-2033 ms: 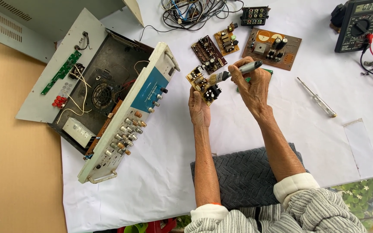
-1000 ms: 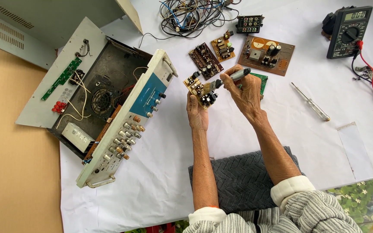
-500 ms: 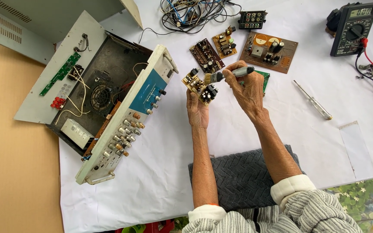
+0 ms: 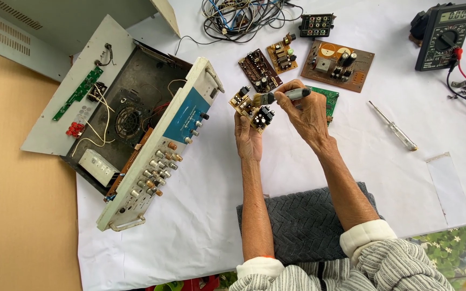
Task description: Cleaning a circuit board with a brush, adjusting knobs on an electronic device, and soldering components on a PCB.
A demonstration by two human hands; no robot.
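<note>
Above the middle of the table [image 4: 200,237], the left hand [image 4: 248,137] is gripping a small circuit board [image 4: 252,109] from below, lifting it clear of the white sheet. That board is tan, roughly square and tilted, crowded with dark components. The right hand [image 4: 307,110] is clenching a small brush [image 4: 281,97] with a grey handle, its bristle end resting against the board's upper edge.

Seen from the head camera, the table is lying under a white covering, with bare tan surface showing along the left side. A grey knitted cloth [image 4: 306,221] is sitting under both forearms near the front edge. An opened amplifier chassis [image 4: 130,129] is taking up the left part, its knobbed front panel swung outward. Behind the hands, three more brown boards [image 4: 338,64] and a green board [image 4: 327,99] are lying close together, with a tangle of cables [image 4: 238,16] beyond them. A screwdriver [image 4: 393,126] is lying to the right, well apart, and a multimeter [image 4: 444,35] is sitting in the far right corner. Open white sheet is stretching between the chassis and the left forearm, and again to the right of the cloth.
</note>
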